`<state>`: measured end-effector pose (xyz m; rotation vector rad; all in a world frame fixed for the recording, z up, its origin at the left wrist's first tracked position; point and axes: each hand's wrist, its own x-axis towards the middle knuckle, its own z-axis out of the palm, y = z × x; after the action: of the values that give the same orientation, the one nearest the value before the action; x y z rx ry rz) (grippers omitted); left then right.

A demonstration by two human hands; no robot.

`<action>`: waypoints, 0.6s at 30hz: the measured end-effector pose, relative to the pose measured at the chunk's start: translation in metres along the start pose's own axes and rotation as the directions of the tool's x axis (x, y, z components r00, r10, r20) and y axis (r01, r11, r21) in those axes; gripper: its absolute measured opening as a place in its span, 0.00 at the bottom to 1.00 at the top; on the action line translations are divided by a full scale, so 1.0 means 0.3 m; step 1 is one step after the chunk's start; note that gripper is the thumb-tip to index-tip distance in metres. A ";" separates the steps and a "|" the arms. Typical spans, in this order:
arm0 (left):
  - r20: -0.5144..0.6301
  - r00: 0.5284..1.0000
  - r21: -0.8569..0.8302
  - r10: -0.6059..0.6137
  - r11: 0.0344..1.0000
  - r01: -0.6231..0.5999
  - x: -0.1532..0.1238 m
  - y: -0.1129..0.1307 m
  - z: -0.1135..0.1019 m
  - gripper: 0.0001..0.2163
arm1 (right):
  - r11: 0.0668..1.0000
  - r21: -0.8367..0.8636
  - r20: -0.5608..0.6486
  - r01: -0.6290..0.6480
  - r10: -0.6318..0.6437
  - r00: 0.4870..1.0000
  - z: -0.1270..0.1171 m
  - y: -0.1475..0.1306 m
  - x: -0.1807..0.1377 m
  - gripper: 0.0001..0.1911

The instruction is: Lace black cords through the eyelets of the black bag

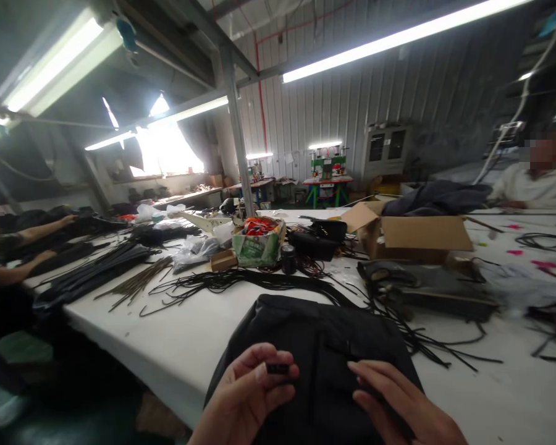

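Note:
My left hand (pixel 250 392) is at the bottom of the view, fingers pinched around a small black piece (pixel 278 369). My right hand (pixel 398 405) lies beside it with fingers stretched out flat on a black fabric item (pixel 315 334) spread over the near edge of the white table (pixel 167 346). The two hands are a short way apart over the fabric.
Black cords (pixel 241 281) trail across the table. Behind them stand a green box with orange contents (pixel 258 242), an open cardboard box (pixel 412 238) and black strips (pixel 97 272). A person's arms (pixel 37 238) work at the left; another person (pixel 532 185) sits far right.

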<state>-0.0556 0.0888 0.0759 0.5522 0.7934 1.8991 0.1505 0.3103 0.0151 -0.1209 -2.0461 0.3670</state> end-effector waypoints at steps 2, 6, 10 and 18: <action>0.067 0.997 0.033 -0.033 0.999 0.031 0.013 -0.036 -0.002 0.17 | 0.994 0.096 0.024 0.056 -0.058 0.998 0.000 -0.101 0.052 0.23; 0.084 0.993 0.107 -0.083 0.991 0.074 0.021 -0.084 0.046 0.29 | 0.966 0.173 0.040 0.191 -0.201 0.979 0.054 -0.205 0.123 0.25; 0.067 0.994 0.158 -0.086 0.985 0.074 0.012 -0.095 0.070 0.32 | 0.953 0.262 0.016 0.152 -0.162 0.987 0.081 -0.213 0.129 0.18; 0.150 0.971 0.278 -0.184 0.951 0.137 0.006 -0.164 0.008 0.25 | 0.928 0.373 0.092 0.024 -0.062 0.994 0.081 -0.200 0.091 0.19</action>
<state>-0.0250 0.1068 0.0418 0.7840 0.9550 1.5799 0.1201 0.2548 0.0457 0.1788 -2.0381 0.7389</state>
